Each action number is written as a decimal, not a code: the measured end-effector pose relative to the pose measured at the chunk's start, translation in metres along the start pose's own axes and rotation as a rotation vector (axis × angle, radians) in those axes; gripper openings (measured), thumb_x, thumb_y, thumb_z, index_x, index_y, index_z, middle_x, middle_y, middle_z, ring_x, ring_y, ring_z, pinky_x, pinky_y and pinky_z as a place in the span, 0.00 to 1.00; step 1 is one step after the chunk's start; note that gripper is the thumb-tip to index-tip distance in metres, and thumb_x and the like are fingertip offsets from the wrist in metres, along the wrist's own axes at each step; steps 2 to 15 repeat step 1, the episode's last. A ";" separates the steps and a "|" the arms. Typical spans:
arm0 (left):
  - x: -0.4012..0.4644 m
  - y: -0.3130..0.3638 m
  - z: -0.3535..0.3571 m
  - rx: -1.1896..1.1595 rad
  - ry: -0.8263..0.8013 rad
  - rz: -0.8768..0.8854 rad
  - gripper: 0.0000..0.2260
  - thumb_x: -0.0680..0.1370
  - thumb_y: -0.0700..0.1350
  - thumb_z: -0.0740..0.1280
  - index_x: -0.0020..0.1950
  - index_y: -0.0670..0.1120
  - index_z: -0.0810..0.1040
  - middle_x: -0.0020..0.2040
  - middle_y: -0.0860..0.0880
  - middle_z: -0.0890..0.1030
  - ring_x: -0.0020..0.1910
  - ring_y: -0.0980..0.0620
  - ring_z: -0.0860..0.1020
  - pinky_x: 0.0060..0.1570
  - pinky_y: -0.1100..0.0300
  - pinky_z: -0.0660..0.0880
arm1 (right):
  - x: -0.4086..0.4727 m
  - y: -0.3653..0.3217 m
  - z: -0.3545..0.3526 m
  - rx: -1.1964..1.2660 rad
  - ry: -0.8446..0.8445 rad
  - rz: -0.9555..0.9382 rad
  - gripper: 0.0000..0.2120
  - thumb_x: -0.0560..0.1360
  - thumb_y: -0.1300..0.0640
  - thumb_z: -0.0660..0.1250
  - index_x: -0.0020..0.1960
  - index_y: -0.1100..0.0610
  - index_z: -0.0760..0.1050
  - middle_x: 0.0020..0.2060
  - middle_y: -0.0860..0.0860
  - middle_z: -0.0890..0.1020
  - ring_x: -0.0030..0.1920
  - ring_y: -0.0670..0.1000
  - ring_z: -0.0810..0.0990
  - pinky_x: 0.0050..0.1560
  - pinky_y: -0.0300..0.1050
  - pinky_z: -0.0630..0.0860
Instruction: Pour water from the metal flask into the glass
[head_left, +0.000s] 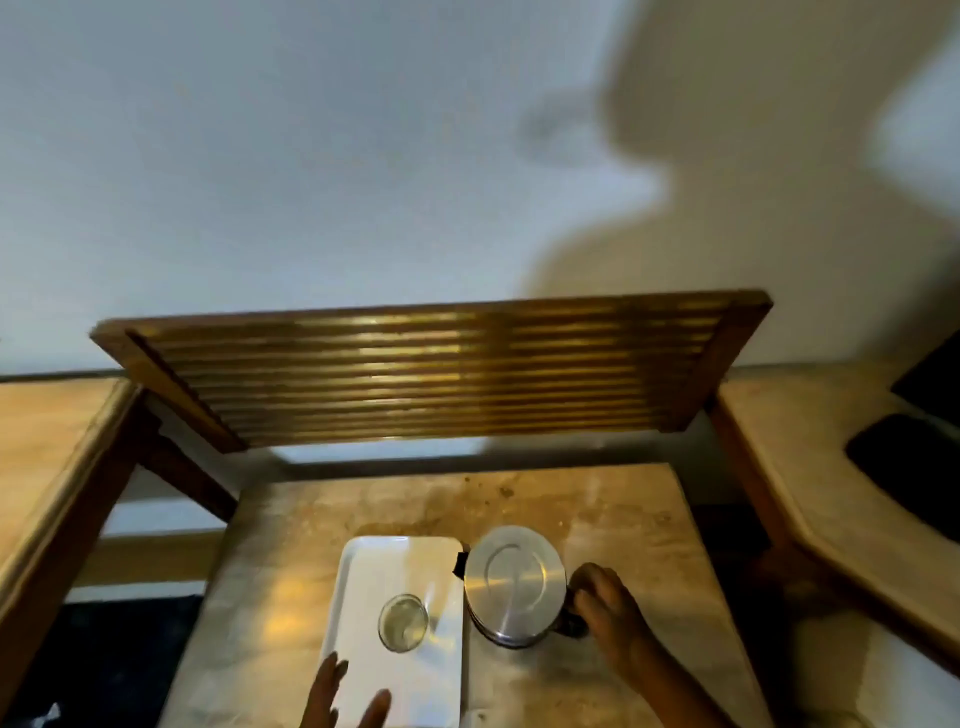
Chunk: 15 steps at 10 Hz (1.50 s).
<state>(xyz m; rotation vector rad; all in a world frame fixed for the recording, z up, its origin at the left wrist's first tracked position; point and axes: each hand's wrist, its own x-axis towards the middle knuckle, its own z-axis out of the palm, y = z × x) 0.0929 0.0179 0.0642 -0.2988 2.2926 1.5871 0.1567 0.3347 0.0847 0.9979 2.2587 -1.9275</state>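
Note:
The metal flask (511, 582) stands upright on the small stone-topped table (613, 525), seen from above with its round lid closed and a black spout on its left side. My right hand (605, 605) is curled around the flask's dark handle on its right side. A clear empty-looking glass (403, 622) stands upright on a white rectangular tray (363, 582) just left of the flask. My left hand (340, 696) hovers over the tray's near edge, fingers spread, holding nothing, a little below the glass.
A slatted wooden panel (441, 374) leans against the wall behind the table. Wooden-edged counters flank it on the left (47, 467) and right (831, 467), the right one bearing dark objects (904, 467). The table's far half is bare stone.

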 end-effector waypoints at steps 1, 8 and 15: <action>-0.027 0.077 -0.027 -0.001 0.100 0.084 0.26 0.66 0.68 0.67 0.58 0.55 0.74 0.64 0.41 0.76 0.69 0.42 0.72 0.60 0.69 0.66 | -0.021 -0.037 -0.006 -0.361 0.046 -0.015 0.13 0.76 0.51 0.63 0.59 0.49 0.72 0.56 0.47 0.74 0.59 0.53 0.73 0.57 0.45 0.72; -0.027 0.077 -0.027 -0.001 0.100 0.084 0.26 0.66 0.68 0.67 0.58 0.55 0.74 0.64 0.41 0.76 0.69 0.42 0.72 0.60 0.69 0.66 | -0.021 -0.037 -0.006 -0.361 0.046 -0.015 0.13 0.76 0.51 0.63 0.59 0.49 0.72 0.56 0.47 0.74 0.59 0.53 0.73 0.57 0.45 0.72; -0.027 0.077 -0.027 -0.001 0.100 0.084 0.26 0.66 0.68 0.67 0.58 0.55 0.74 0.64 0.41 0.76 0.69 0.42 0.72 0.60 0.69 0.66 | -0.021 -0.037 -0.006 -0.361 0.046 -0.015 0.13 0.76 0.51 0.63 0.59 0.49 0.72 0.56 0.47 0.74 0.59 0.53 0.73 0.57 0.45 0.72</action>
